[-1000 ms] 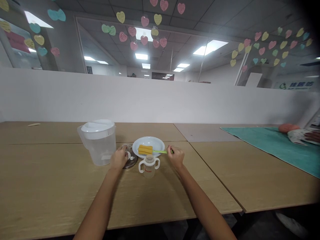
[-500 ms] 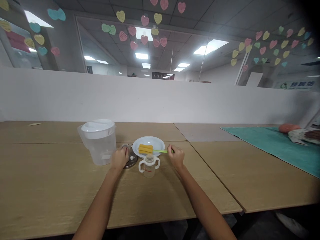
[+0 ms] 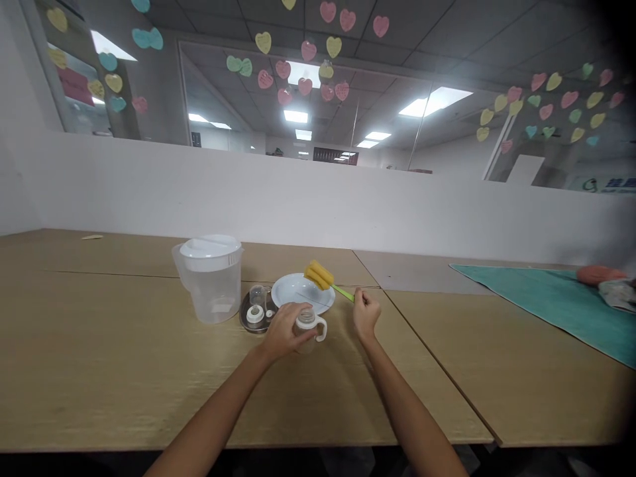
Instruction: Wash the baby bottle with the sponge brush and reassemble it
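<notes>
My left hand is closed around the left side of a clear baby bottle with white handles and an uncovered mouth. The bottle is upright on the table; its right handle shows, while my hand hides the left one. In my right hand is the green handle of a bottle brush with a yellow sponge head. That head is raised over a white plate behind the bottle. Left of the plate, a round metal tray bears a clear cap and a white collar ring.
A lidded clear plastic pitcher stands left of the metal tray. On the right lies a teal cloth with an orange-red object at its far end. A white wall runs behind the wooden table.
My left hand has moved right from the metal tray and taken hold of the bottle. My right hand has lifted the brush's sponge head off the plate.
</notes>
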A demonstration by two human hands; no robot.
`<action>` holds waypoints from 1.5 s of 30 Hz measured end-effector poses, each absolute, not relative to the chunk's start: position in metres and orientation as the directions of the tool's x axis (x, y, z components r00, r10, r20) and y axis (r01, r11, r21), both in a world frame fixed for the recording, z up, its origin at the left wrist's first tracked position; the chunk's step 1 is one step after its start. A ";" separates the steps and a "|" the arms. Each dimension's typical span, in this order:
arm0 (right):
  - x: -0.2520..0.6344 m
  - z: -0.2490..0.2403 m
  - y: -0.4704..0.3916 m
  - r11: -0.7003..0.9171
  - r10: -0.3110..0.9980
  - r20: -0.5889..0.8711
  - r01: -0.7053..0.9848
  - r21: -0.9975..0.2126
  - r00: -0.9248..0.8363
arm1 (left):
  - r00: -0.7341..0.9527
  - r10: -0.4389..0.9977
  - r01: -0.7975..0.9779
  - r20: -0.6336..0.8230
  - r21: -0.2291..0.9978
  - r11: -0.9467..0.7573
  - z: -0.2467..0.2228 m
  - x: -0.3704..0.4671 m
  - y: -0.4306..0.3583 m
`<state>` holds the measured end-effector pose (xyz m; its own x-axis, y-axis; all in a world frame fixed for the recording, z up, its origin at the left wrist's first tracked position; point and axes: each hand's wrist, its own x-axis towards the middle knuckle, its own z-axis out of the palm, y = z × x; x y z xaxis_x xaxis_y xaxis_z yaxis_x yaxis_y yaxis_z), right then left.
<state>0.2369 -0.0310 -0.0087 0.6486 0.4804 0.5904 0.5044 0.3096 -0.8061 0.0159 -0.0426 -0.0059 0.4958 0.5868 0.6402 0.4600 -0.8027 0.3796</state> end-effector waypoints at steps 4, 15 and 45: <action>0.239 -0.009 -0.029 0.309 0.497 0.534 0.436 -0.845 0.683 | 0.406 0.649 0.414 0.644 0.503 -0.759 -0.006 0.017 -0.045; 0.236 -0.004 -0.028 0.259 0.703 0.429 0.357 -0.897 0.568 | -0.083 0.911 -0.289 0.405 0.865 -0.411 0.001 0.012 -0.025; 0.231 -0.002 -0.048 0.543 0.380 0.916 0.833 -0.108 -0.129 | 0.181 0.254 0.696 0.950 0.059 -0.716 0.015 -0.034 -0.011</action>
